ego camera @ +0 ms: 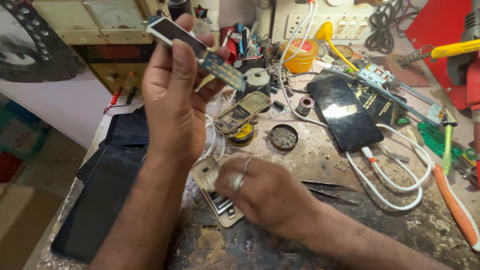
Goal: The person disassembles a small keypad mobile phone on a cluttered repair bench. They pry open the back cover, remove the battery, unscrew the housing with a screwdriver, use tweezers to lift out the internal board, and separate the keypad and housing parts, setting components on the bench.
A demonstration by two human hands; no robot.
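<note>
At far left, two dark flat panels (107,195) lie on the worn workbench (320,235), one partly over the other. The left hand (175,95) is raised above them, fingers closed round a small phone board with screen (197,47), held tilted, its blue circuit end pointing right. Just below, the right hand (265,192), a ring on one finger, rests low on the bench, curled over a pale plastic piece (205,172) and touching a beige phone casing (225,207); how firmly it grips cannot be told. Behind, a keypad frame (242,111) leans on a small yellow tin (243,135), near a round tin of grey bits (284,137). Tweezers (330,187) lie right of the hand. Further right, a black smartphone (345,115) with a white cable (395,180) plugged in.
</note>
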